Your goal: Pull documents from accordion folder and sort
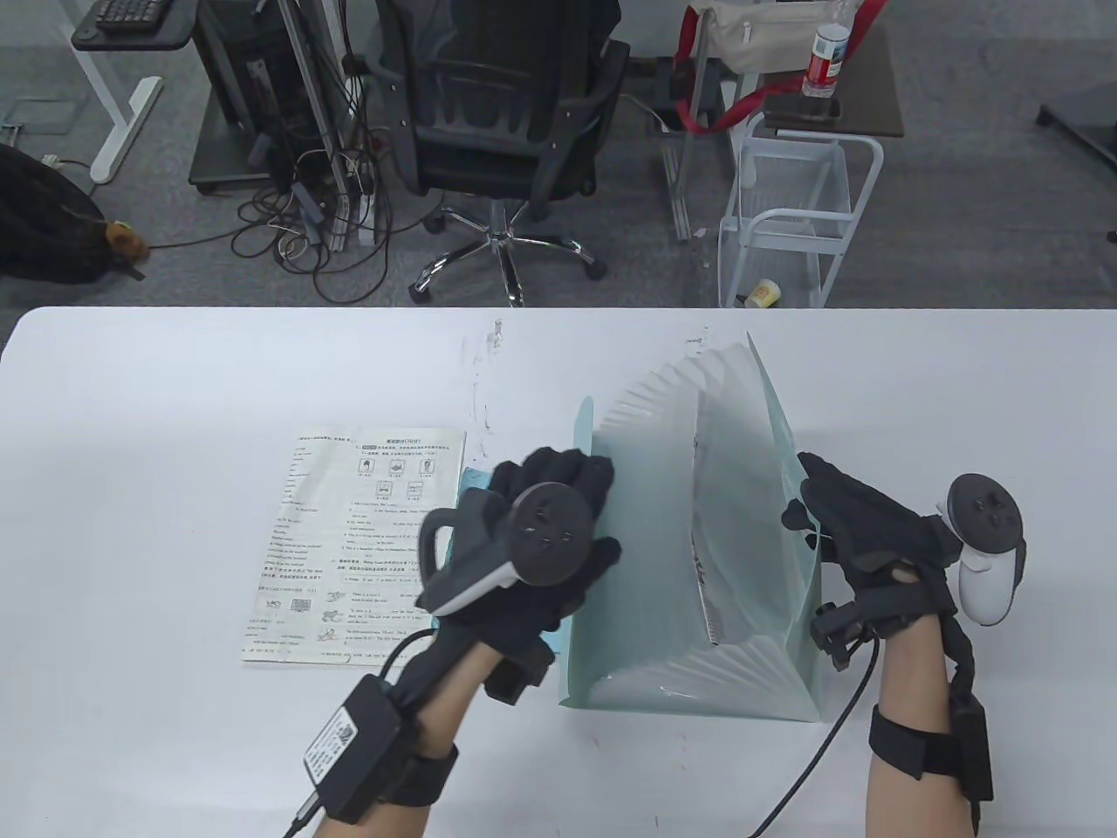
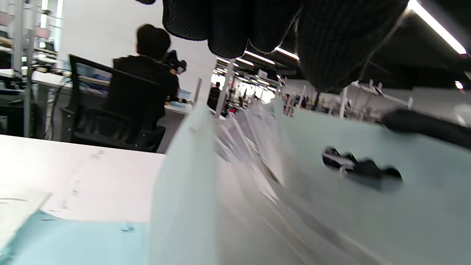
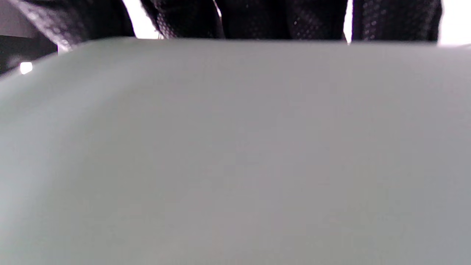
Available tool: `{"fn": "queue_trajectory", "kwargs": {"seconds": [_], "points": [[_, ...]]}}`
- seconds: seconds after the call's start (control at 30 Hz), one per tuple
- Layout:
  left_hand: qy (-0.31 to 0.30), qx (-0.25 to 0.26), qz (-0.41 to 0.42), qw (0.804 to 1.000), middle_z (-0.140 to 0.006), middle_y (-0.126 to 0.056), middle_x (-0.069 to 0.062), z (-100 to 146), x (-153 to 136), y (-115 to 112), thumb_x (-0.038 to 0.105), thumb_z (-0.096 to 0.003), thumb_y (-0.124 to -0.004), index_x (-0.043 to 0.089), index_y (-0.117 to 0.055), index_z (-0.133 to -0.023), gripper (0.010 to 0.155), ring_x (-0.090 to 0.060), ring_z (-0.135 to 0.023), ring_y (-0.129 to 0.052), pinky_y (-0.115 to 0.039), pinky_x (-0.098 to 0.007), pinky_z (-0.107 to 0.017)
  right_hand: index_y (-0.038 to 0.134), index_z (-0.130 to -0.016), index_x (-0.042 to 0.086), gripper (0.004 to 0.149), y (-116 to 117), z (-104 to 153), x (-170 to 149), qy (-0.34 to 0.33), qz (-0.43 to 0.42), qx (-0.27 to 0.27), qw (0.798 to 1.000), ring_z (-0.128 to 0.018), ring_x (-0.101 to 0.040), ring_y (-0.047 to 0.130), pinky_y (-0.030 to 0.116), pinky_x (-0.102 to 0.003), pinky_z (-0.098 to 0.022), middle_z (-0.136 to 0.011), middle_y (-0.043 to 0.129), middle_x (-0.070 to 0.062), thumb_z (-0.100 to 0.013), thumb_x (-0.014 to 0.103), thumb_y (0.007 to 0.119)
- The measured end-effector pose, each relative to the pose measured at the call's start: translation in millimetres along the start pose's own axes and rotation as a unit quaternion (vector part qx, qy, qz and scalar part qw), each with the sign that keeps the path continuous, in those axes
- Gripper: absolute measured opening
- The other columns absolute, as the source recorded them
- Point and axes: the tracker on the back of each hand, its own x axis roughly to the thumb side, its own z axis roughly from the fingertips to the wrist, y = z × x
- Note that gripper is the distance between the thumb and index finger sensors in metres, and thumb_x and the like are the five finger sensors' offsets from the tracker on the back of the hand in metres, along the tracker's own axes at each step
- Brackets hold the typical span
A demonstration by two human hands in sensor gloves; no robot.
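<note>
Table view. Accordion folder: pale green, standing on the white table, pleats fanned wide, mouth up. One printed sheet upright in a middle pocket. My left hand lies against the folder's left wall, fingers draped over its top edge; how tightly they grip I cannot tell. My right hand holds the right wall at its top edge, fingers curled over the rim beside the cut-out. One worksheet lies flat to the left of the folder, with a teal sheet partly under my left hand.

Left wrist view. My fingertips hang above the open pockets; the cut-out in the far wall shows dark glove behind it. Blurred, so the pocket contents are indistinct.

Right wrist view. The folder's outer wall fills the frame; my fingers hook over its rim.

Risks, as I judge them. Both hands hold the walls, so neither is free to draw the sheet; releasing one wall could let the pleats spring shut or the folder tip. Pulling the walls further apart may slide the base along the table. A thin sheet could catch on a pleat and crease
</note>
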Motion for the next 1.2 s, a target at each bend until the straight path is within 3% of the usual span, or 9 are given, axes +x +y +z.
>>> {"fn": "queue_trajectory", "kwargs": {"seconds": [0.13, 0.23, 0.33, 0.53, 0.67, 0.77, 1.2], "points": [[0.005, -0.034, -0.063, 0.997, -0.114, -0.063, -0.007, -22.3, 35.4, -23.1, 0.042, -0.0441, -0.090, 0.025, -0.058, -0.108, 0.074, -0.033, -0.108, -0.063, -0.039, -0.053, -0.082, 0.071, -0.096, 0.018, 0.063, 1.1, 0.3, 0.1, -0.002, 0.004, 0.000, 1.000, -0.078, -0.050, 0.079, 0.075, -0.063, -0.044, -0.073, 0.085, -0.016, -0.047, 0.058, 0.077], [0.067, -0.074, -0.082, 0.992, -0.112, -0.065, -0.011, -34.8, 44.9, -32.6, 0.045, -0.0448, -0.090, 0.021, -0.059, -0.109, 0.075, -0.036, -0.106, -0.064, -0.037, -0.056, -0.081, 0.071, -0.096, 0.019, 0.063, 1.2, 0.2, -0.2, -0.002, 0.005, 0.000, 1.000, -0.078, -0.050, 0.079, 0.075, -0.063, -0.044, -0.073, 0.085, -0.016, -0.047, 0.058, 0.076], [0.087, -0.068, -0.111, 0.988, -0.109, -0.069, -0.011, -42.4, 51.0, -38.1, 0.051, -0.0443, -0.088, 0.022, -0.064, -0.107, 0.073, -0.038, -0.104, -0.066, -0.041, -0.060, -0.080, 0.071, -0.096, 0.019, 0.063, 1.4, 0.0, -0.2, -0.001, 0.004, 0.003, 1.000, -0.078, -0.050, 0.079, 0.075, -0.063, -0.044, -0.073, 0.085, -0.016, -0.047, 0.058, 0.076], [0.068, -0.081, -0.072, 0.992, -0.112, -0.068, -0.006, -50.3, 55.2, -44.1, 0.061, -0.0450, -0.078, 0.025, -0.074, -0.101, 0.067, -0.035, -0.111, -0.058, -0.037, -0.059, -0.081, 0.071, -0.096, 0.019, 0.063, 1.0, 0.2, -0.2, -0.001, 0.001, 0.007, 1.000, -0.078, -0.050, 0.078, 0.075, -0.063, -0.045, -0.074, 0.085, -0.016, -0.047, 0.058, 0.076], [0.028, -0.113, -0.031, 0.993, -0.112, -0.071, -0.001, -54.6, 59.2, -52.3, 0.049, -0.0509, -0.075, 0.030, -0.074, -0.102, 0.054, -0.027, -0.113, -0.055, -0.038, -0.052, -0.082, 0.071, -0.096, 0.018, 0.063, -1.1, 0.1, -1.3, 0.000, -0.008, 0.007, 1.000, -0.078, -0.050, 0.078, 0.075, -0.063, -0.045, -0.074, 0.085, -0.016, -0.047, 0.058, 0.076], [0.025, -0.132, -0.040, 0.990, -0.111, -0.074, 0.001, -59.8, 60.6, -60.6, 0.043, -0.0522, -0.074, 0.033, -0.070, -0.104, 0.053, -0.025, -0.113, -0.055, -0.038, -0.050, -0.082, 0.070, -0.096, 0.018, 0.063, -2.2, 0.5, -1.4, 0.000, -0.012, 0.007, 1.000, -0.078, -0.050, 0.078, 0.075, -0.063, -0.045, -0.074, 0.085, -0.016, -0.047, 0.057, 0.076], [0.056, -0.170, -0.047, 0.983, -0.118, -0.057, -0.012, -75.1, 46.9, -81.4, 0.051, -0.0515, -0.071, 0.036, -0.056, -0.110, 0.062, -0.036, -0.114, -0.041, -0.031, -0.054, -0.081, 0.071, -0.096, 0.018, 0.063, -8.2, 1.6, -3.6, 0.000, -0.033, 0.008, 0.999, -0.078, -0.051, 0.078, 0.075, -0.063, -0.044, -0.073, 0.085, -0.017, -0.047, 0.057, 0.077]]}}
